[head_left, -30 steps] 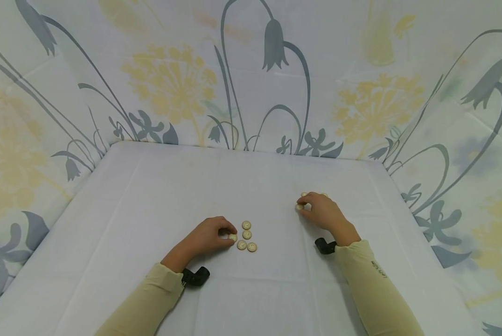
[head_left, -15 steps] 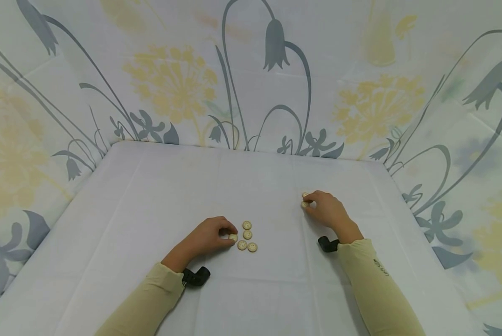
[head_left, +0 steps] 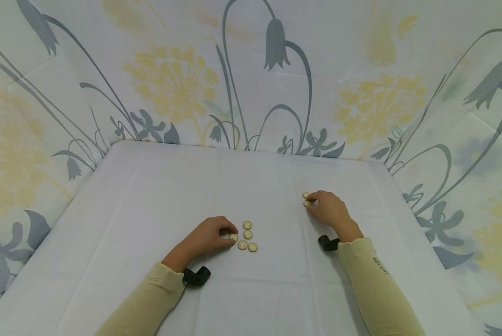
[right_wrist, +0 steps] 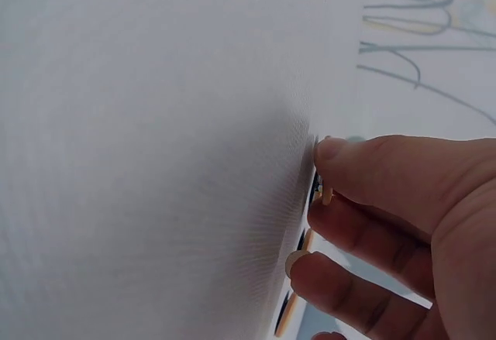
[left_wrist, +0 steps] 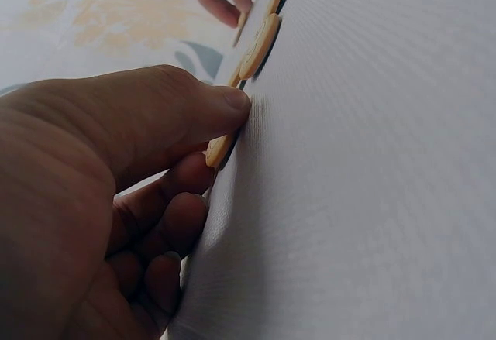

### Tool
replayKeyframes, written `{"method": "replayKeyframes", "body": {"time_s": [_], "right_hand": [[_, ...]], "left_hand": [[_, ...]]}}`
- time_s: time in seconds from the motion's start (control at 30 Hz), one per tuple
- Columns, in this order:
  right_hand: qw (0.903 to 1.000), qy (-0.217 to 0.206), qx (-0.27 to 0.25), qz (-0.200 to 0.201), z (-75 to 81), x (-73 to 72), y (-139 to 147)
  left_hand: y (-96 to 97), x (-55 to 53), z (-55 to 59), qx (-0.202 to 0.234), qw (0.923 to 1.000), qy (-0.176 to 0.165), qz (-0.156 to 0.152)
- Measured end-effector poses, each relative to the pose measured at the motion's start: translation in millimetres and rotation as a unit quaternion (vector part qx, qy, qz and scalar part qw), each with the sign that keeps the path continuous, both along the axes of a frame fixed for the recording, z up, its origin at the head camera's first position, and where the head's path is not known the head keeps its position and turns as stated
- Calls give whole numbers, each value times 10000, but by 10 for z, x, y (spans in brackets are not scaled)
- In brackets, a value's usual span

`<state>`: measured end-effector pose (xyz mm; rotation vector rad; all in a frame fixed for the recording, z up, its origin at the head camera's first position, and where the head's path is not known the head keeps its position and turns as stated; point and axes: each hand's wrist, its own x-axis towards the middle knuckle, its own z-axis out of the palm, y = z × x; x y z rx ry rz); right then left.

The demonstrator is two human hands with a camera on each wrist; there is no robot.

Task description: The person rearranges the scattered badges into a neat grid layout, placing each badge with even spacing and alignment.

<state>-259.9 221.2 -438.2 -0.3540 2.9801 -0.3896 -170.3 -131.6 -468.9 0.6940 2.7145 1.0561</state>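
In the head view, my left hand (head_left: pixel 205 240) rests at the table's middle and pinches a round, cream wooden disc (head_left: pixel 233 237) by its edges. The left wrist view shows the thumb on the near edge of this disc (left_wrist: pixel 218 152). Right beside it lie several similar discs with small dark markings, among them a front disc (head_left: pixel 253 247) and a back disc (head_left: pixel 247 225). Farther back and to the right, my right hand (head_left: pixel 328 210) pinches another disc (head_left: pixel 307 203) between thumb and finger. Just behind that one sits a further disc (head_left: pixel 305 195), partly covered by the fingers.
A white cloth (head_left: pixel 184 186) covers the table. Fabric with grey and yellow flowers (head_left: pixel 276 44) hangs behind and at both sides. Each wrist carries a black camera, the left camera (head_left: pixel 197 276) and the right camera (head_left: pixel 328 243). Under the right fingers lies an orange-edged disc (right_wrist: pixel 285 314).
My right hand has slid its disc a little right and back, closer to the disc behind it. A disc seen earlier beyond that hand is now hidden. My left hand stays put.
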Motion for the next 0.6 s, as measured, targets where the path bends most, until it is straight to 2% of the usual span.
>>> {"method": "replayKeyframes", "body": {"time_s": [0.6], "right_hand": [[9998, 1, -149, -115, -21, -4, 29]], "left_hand": [[0, -3, 0, 48, 9999, -140, 39]]}}
